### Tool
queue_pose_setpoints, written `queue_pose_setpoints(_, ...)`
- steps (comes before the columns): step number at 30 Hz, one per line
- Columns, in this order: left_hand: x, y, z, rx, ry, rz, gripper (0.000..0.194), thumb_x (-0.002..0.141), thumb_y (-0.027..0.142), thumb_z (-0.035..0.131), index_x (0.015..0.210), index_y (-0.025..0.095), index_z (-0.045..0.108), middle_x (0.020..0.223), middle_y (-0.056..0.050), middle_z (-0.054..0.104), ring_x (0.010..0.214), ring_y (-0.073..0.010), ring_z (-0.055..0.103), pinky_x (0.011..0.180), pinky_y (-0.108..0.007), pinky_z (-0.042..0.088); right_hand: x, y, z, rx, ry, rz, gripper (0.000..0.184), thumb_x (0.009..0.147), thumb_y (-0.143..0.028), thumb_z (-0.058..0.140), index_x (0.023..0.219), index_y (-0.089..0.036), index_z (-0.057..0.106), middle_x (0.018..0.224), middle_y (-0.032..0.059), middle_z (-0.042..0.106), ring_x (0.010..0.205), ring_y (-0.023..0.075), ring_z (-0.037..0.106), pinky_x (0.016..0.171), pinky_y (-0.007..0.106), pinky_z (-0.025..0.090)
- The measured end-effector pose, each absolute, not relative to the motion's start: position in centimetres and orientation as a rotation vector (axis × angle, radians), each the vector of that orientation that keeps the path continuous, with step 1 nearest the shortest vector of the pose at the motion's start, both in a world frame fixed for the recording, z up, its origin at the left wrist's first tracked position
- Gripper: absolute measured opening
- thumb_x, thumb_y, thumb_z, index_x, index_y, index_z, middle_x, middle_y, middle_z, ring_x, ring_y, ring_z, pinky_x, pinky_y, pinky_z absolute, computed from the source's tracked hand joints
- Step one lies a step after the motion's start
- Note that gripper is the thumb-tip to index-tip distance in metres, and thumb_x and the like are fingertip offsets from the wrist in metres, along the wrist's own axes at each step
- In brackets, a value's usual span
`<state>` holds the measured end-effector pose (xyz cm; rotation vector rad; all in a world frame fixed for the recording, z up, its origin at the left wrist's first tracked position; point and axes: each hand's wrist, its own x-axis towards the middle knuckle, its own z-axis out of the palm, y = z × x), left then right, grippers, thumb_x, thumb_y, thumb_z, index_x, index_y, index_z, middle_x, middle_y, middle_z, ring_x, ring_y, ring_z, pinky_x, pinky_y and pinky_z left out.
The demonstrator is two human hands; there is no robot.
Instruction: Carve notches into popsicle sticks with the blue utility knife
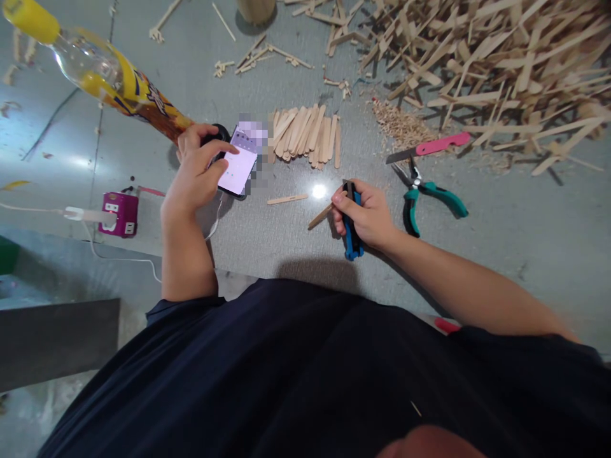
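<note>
My left hand (195, 165) is over a phone (238, 166) with a lit screen, its fingers apart and a fingertip on the glass. The phone leans on a round black object (220, 133), partly hidden by that hand. In my right hand (365, 216) are a blue-and-black utility knife (352, 238) and a wooden craft stick (319, 218), pinched under the thumb. One loose craft stick (287, 200) lies to the left of it. Beyond is a neat row of craft sticks (305, 135).
Green-handled pliers (446, 198) and a pink-handled saw blade (442, 145) lie at right, near wood shavings (401, 124). A big stick pile (506, 70) fills the far right. At left are a yellow-capped bottle (109, 67) and a purple power adapter (121, 213) with cables.
</note>
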<state>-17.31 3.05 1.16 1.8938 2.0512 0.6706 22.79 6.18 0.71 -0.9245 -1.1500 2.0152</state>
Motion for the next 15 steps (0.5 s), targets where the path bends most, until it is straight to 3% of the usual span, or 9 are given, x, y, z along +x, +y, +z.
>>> queue_pose_setpoints(4,-17.81,2.88,1.45,1.915,2.036,0.694,0.013,0.096,0.022,0.071,0.098,0.024,0.084,0.150,-0.011,0.070,0.155,-0.0386,0.055,0.144,-0.071,0.034,22.80,6.19,0.72,-0.918,-1.148,2.019,0.063,0.086,-0.073,0.107,0.089,-0.025,0.066,0.066,-0.0067,0.069,0.045,0.0113,0.063,0.041,0.024,0.056)
queue_pose_setpoints(6,-17.88,2.78,1.52,1.914,2.035,0.652,0.014,0.099,0.026,0.072,0.091,0.023,0.083,0.145,-0.011,0.072,0.153,-0.0386,0.055,0.144,-0.071,0.034,22.83,6.22,0.77,-0.917,-1.153,2.019,0.063,0.086,-0.073,0.107,0.090,-0.026,0.066,0.066,-0.0068,0.069,0.046,0.0113,0.063,0.041,0.024,0.056)
queue_pose_setpoints(15,-17.20,2.52,1.61,1.887,2.080,0.629,0.025,0.110,0.030,0.066,0.097,0.024,0.086,0.150,-0.010,0.066,0.157,-0.0383,0.050,0.148,-0.072,0.028,22.86,6.15,0.62,-0.939,-1.167,2.011,0.062,0.087,-0.074,0.106,0.090,-0.026,0.066,0.066,-0.0061,0.069,0.046,0.0120,0.061,0.042,0.026,0.056)
